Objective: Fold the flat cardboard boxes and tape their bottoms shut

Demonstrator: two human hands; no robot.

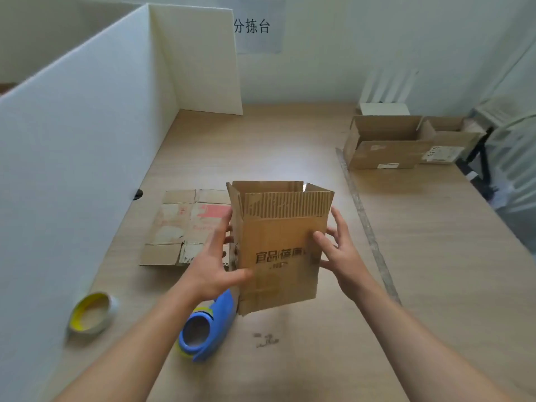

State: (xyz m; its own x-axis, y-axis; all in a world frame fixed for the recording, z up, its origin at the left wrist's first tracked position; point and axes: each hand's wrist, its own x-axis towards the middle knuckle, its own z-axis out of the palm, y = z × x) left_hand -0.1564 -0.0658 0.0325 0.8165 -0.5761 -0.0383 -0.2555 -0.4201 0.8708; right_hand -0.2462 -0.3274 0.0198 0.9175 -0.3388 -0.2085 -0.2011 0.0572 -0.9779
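Observation:
An unfolded brown cardboard box (278, 248) with black printed characters is held upright just above the table, its top flaps standing open. My left hand (211, 268) grips its left front corner, thumb on the front face and fingers along the side. My right hand (340, 256) touches the right edge with spread, straight fingers, its thumb on the front. A flattened cardboard box (179, 227) with red print lies on the table behind my left hand. A blue tape dispenser (208, 323) lies under my left wrist. Further left sits a yellow-cored tape roll (92, 314).
A white partition (87, 140) walls off the left side and back left of the wooden table (290, 140). Two open cardboard boxes (383, 146) (446, 140) stand at the back right. A long metal strip (365, 216) runs along the table to the right.

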